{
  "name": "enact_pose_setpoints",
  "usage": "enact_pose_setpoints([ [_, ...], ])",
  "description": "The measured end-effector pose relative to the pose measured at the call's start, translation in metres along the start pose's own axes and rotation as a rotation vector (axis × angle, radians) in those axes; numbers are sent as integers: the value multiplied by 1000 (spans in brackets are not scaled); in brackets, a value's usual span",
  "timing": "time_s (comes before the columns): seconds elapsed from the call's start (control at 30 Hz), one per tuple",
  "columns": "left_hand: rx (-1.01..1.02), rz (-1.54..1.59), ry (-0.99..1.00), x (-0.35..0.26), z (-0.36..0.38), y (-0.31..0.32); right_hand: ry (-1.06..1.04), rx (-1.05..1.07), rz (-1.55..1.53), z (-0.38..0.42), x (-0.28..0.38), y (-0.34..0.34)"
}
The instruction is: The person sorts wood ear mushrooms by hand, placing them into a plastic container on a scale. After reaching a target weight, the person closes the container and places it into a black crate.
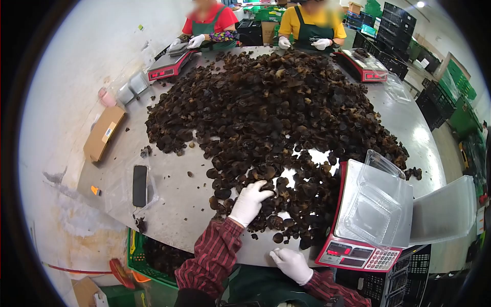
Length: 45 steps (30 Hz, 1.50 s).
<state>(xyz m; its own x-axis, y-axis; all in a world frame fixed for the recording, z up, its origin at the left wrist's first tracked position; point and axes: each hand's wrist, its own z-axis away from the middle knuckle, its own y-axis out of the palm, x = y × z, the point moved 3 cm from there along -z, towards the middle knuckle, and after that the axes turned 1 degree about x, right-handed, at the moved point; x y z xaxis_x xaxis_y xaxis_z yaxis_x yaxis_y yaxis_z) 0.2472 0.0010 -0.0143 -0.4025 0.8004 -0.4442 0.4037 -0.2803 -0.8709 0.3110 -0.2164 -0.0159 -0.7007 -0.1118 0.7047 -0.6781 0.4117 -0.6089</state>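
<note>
My left hand (249, 203), in a white glove, reaches over the near edge of a big heap of dark brown wood ear mushrooms (266, 112). Its thumb and forefinger are apart, and the fingertips touch the mushrooms. My right hand (292, 265), also gloved, rests by the table's near edge with its fingers curled in; I see nothing in it. To its right stands a red scale (358, 253) bearing a clear plastic tray (373, 212). Loose mushrooms lie between my left hand and the scale.
A phone (139, 185) lies on clear plastic at the left of the metal table (174, 210). Below sits a green crate (137, 258) of mushrooms. Two co-workers (212, 23) in green aprons stand across the heap, beside red scales (171, 66). A clear bin (442, 212) is at right.
</note>
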Motion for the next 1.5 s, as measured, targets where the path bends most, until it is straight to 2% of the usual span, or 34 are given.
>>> enact_pose_setpoints([
  [0.03,-64,147,-31,12,-2,5,-13,-50,0,-1,11,-13],
  [0.07,-128,222,-69,15,-2,-1,-77,-54,128,-4,20,-41],
  [0.1,-193,298,-111,17,-2,-9,-99,231,756,-11,36,-73],
  [0.13,-217,430,-170,16,-2,-21,-231,14,1488,-8,43,-100],
  [0.17,-297,510,-213,14,-2,-31,2,-177,697,-8,30,-145],
  [0.23,-327,728,-341,6,-4,-44,640,-669,441,17,-4,-214],
  [0.27,-365,858,-354,-4,-9,-49,563,-703,625,14,-11,-240],
  [0.3,-367,860,-349,-19,-16,-55,483,-732,808,15,-17,-260],
  [0.33,-382,857,-281,-38,-25,-61,479,-735,810,22,-28,-272],
  [0.4,-390,840,-97,-77,-45,-59,832,-479,444,43,-71,-277],
  [0.43,-382,825,17,-100,-56,-53,817,-411,324,53,-91,-274],
  [0.5,-290,672,249,-159,-71,-55,922,-467,-78,28,-58,-263],
  [0.57,-294,628,436,-203,-82,-36,911,-491,-92,24,-58,-253],
  [0.63,-1,602,460,-231,-93,-7,900,-518,-107,17,-57,-243],
  [0.7,71,416,501,-241,-93,35,880,-558,-180,10,-55,-236],
  [0.77,56,337,591,-247,-84,21,866,-577,-171,11,-62,-236],
  [0.83,13,501,702,-234,-84,-4,895,-556,-130,8,-64,-240],
  [0.87,39,548,646,-220,-88,-25,876,-580,-131,13,-69,-240],
  [0.9,-21,645,455,-197,-89,-42,876,-579,-134,13,-69,-240],
  [0.93,58,231,399,-176,-97,-62,860,-571,-139,13,-68,-241],
  [0.97,-16,156,315,-133,-105,-63,847,-564,-143,14,-66,-242],
  [1.0,-290,115,332,-82,-106,-59,853,-566,-145,15,-66,-242],
  [1.03,-291,38,96,-41,-107,-66,862,-564,-157,15,-66,-243],
  [1.07,-342,-147,-61,5,-103,-64,873,-563,-169,16,-65,-243],
  [1.13,-273,-420,-359,57,-85,-62,879,-581,-196,13,-61,-242],
  [1.17,-243,-338,-360,76,-76,-56,874,-595,-224,12,-60,-241],
  [1.23,-50,-112,-212,91,-69,-42,870,-596,-207,14,-66,-241],
  [1.3,-52,4,-148,86,-61,-30,865,-594,-188,14,-68,-240],
  [1.33,-154,44,-112,77,-58,-34,862,-593,-151,13,-66,-241],
  [1.43,-336,352,-229,66,-50,-56,863,-605,-86,16,-62,-243],
  [1.5,-341,434,-274,58,-49,-63,888,-598,-170,18,-64,-242],
])
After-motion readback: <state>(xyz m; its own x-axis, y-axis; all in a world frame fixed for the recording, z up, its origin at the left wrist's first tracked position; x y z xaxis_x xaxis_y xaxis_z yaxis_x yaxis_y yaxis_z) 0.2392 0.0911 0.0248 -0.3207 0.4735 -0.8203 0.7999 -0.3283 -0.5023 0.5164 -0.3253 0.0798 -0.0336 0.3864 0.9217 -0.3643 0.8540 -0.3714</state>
